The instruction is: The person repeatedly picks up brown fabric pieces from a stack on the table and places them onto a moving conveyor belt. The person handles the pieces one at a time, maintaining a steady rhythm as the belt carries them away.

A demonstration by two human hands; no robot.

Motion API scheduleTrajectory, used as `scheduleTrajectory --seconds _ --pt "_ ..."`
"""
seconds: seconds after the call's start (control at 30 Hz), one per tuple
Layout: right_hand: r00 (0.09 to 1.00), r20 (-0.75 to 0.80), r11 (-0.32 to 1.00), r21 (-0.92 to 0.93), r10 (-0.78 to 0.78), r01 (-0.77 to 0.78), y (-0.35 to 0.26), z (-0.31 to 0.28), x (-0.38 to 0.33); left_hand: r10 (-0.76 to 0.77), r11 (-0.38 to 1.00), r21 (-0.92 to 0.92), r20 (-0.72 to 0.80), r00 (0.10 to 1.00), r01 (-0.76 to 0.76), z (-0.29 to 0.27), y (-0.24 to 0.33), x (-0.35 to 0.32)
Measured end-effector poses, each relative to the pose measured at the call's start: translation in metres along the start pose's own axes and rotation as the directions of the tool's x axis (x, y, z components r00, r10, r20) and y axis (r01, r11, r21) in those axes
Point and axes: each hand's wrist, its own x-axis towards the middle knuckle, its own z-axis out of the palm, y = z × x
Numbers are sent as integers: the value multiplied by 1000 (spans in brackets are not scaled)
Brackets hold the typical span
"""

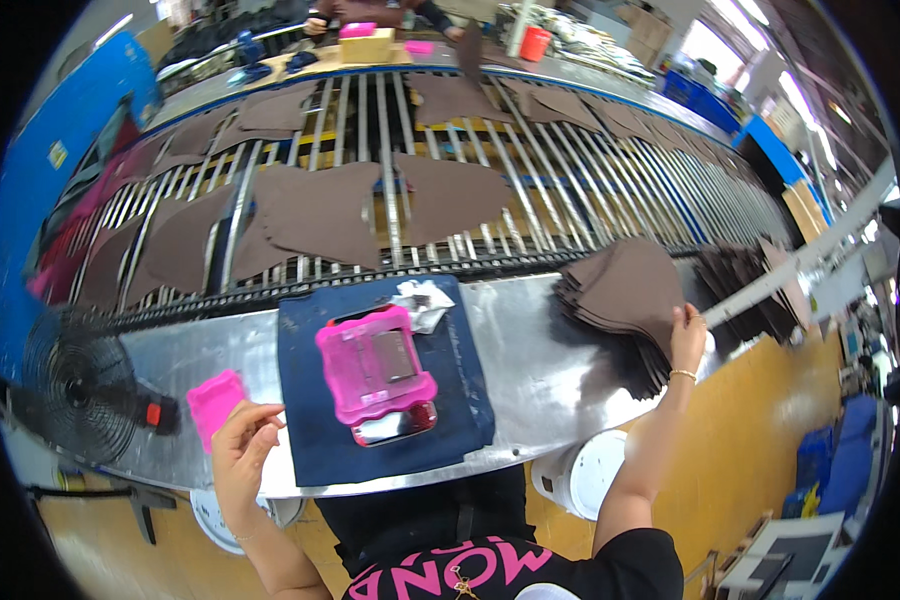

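My right hand (pixel 686 338) pinches the near edge of the top brown cut piece (pixel 635 285), a rounded flat sheet on a stack at the right of the metal table. My left hand (pixel 244 438) hovers at the table's front edge, fingers bent and apart, holding nothing. Close behind it lies a small bright pink tray (pixel 213 402). Between my hands, a dark blue mat (pixel 320 450) carries a larger pink frame-like template (pixel 350 385) with a grey block (pixel 394 356) on it. A red-rimmed shiny plate (pixel 398 426) shows from under the template. A crumpled white cloth (pixel 425 303) lies behind.
Beyond the table runs a slatted conveyor (pixel 550 190) bearing several brown pieces (pixel 320 215). A black fan (pixel 78 385) stands at the left. Another dark stack (pixel 735 285) and a slanting pale bar (pixel 800 270) are at the right. White buckets (pixel 598 480) stand below. Across works another person (pixel 380 12).
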Motion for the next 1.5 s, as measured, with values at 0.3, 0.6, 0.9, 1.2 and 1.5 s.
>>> scheduleTrajectory --seconds 0.3,0.6,0.9,1.2,1.5 --pt "951 169 933 -300 258 -200 8 -8 -20 28 998 48 23 999 -29 6 -16 -5" --pt "927 206 940 -205 314 -273 25 -7 -3 -6 999 43 10 1000 5 5 -17 -14" --pt "974 150 985 -66 167 -159 57 3 7 -71 997 32 21 997 70 15 -10 -14" --pt "930 306 953 152 206 -261 77 -18 18 -58 994 85 -64 996 63 13 -8 -14" --pt "645 675 573 386 358 -723 55 -42 -15 -5 985 172 -51 999 14 22 -4 -5"
